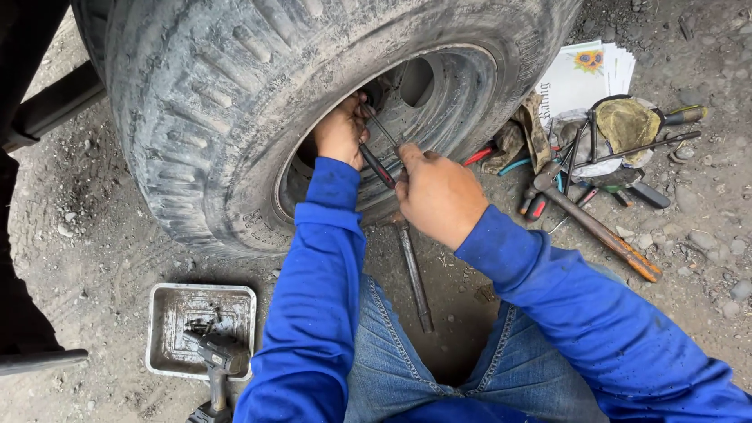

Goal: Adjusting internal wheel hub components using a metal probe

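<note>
A large muddy tyre (204, 102) on its wheel rim (462, 94) fills the top of the head view. My left hand (342, 129) reaches into the wheel's hub opening and grips a red-and-black handled tool (377, 167). My right hand (439, 194) is just below and right of it, closed on a thin metal rod (381, 125) that points into the hub. What the tool tips touch inside the hub is hidden. Both arms wear blue sleeves above blue jeans.
A long metal bar (413, 276) lies on the dirt between my knees. A metal tray (168, 309) with small parts and a power tool (219, 362) sits at lower left. At right lie a hammer (599, 229), screwdrivers, rags (627, 124) and papers (583, 74).
</note>
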